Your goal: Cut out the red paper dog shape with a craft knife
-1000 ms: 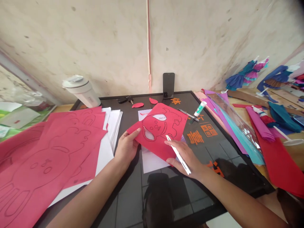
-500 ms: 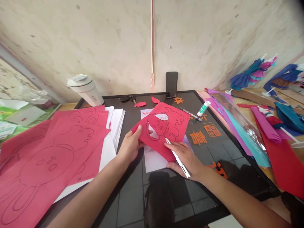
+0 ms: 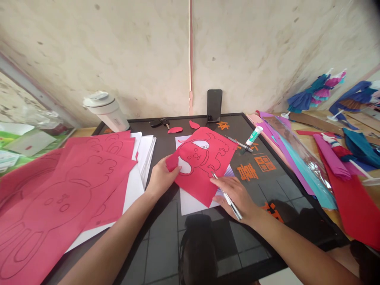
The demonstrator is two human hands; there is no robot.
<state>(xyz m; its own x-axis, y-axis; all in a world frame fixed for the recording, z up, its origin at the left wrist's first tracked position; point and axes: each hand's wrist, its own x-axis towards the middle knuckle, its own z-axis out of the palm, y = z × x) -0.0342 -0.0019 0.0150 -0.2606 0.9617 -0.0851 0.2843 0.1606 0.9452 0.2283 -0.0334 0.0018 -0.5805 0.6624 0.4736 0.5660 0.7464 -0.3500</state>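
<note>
A red paper sheet (image 3: 204,174) with a drawn animal figure and cut-out holes lies tilted over a white sheet (image 3: 190,202) on the dark glass board (image 3: 166,245). My left hand (image 3: 162,180) pinches the red sheet's left corner, fingers closed on it. My right hand (image 3: 234,194) rests at the sheet's right edge and grips a thin white craft knife (image 3: 228,197), its tip touching the red paper.
A pile of red and white sheets (image 3: 68,190) covers the left. A white tumbler (image 3: 107,111), keys (image 3: 160,123), a phone (image 3: 214,105) and red scraps (image 3: 175,130) stand at the back. A glue stick (image 3: 254,135), coloured papers (image 3: 293,158) and paper dolls (image 3: 317,89) lie right.
The red sheet has dropped flatter onto the white sheet. My left hand shifted its hold on the left corner, and my right hand with the knife moved slightly right and down.
</note>
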